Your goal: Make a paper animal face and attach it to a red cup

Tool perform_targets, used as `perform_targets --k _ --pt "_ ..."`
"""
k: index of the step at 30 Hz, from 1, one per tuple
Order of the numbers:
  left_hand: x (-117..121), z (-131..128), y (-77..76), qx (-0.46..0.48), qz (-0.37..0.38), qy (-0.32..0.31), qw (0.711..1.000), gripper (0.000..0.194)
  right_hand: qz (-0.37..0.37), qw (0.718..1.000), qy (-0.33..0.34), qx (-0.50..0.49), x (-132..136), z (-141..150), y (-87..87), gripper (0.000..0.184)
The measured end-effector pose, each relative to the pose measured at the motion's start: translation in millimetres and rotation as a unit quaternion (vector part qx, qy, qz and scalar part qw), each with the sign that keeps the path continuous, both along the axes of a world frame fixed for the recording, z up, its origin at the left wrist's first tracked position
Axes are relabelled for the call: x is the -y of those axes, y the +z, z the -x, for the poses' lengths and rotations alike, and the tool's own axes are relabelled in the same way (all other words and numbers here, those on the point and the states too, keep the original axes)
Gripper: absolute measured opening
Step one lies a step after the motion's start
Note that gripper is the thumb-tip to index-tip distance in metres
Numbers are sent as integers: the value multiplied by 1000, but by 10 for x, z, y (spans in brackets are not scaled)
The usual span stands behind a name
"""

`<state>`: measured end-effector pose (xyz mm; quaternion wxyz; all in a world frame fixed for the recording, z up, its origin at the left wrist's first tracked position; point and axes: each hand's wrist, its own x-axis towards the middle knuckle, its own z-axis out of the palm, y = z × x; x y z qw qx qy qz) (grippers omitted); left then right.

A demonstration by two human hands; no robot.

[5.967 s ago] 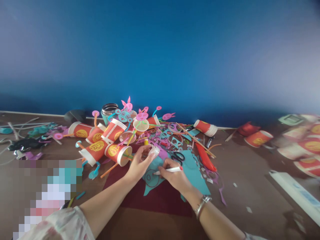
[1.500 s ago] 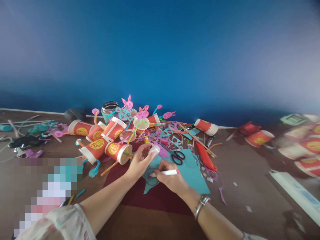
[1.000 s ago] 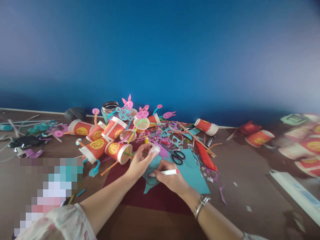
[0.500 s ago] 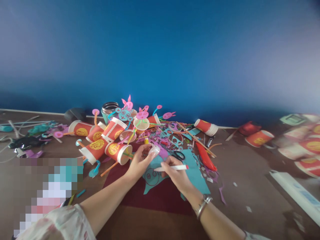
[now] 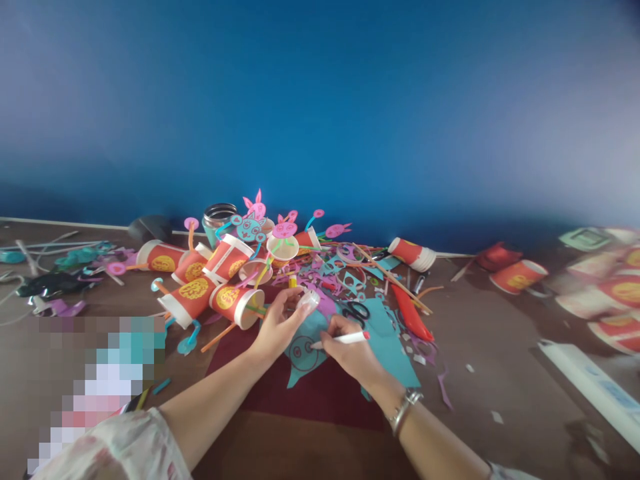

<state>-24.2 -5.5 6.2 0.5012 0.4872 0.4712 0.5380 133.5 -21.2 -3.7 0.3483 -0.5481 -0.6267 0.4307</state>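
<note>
My right hand (image 5: 347, 343) grips a white marker pen (image 5: 350, 338) with a red end. Its tip is at the right eye of a face outlined in dark red on a teal paper piece (image 5: 300, 370). That paper has pointed ears and lies on a dark maroon sheet (image 5: 250, 393). Between the thumb and fingers of my left hand (image 5: 280, 320) is a small whitish, see-through object (image 5: 309, 300), whose kind I cannot make out. The left hand is just above the upper edge of the teal paper. Black-handled scissors (image 5: 357, 312) lie beyond my right hand.
Red paper cups (image 5: 193, 293) with straws and paper animal heads crowd the left. Coloured paper scraps (image 5: 330, 273) are heaped behind my hands. A teal sheet (image 5: 393, 347) and a red packet (image 5: 413, 317) lie to the right, with a long white box (image 5: 590, 390) farther out.
My right hand has shifted slightly, and the marker's tip now meets the drawing's right eye, which looks more filled in. My left hand has barely moved.
</note>
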Motion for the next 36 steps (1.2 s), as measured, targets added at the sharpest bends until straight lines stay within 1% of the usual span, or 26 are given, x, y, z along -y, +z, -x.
perform_targets --k 4,11,17,22,25,30,36 --pt "0 -4 10 0 2 1 1000 39 -17 999 1 30 -1 -4 2 22" --pt "2 -5 13 -1 3 4 1000 39 -26 999 2 46 -2 0 -21 23" --pt "-2 0 1 -5 2 0 1000 40 -28 999 12 30 1 -4 -23 23" --pt "-9 -1 -30 -1 -2 2 1000 40 -4 1000 20 1 3 -8 -40 22" --pt "-8 -1 -33 1 -1 3 1000 40 -2 1000 13 -10 1 -12 -55 22" --pt "-1 1 -11 -2 -3 1 1000 40 16 1000 2 -7 -11 -19 -72 20" --pt "-1 -4 -2 -1 5 7 1000 41 -3 1000 2 6 -11 -14 -65 21"
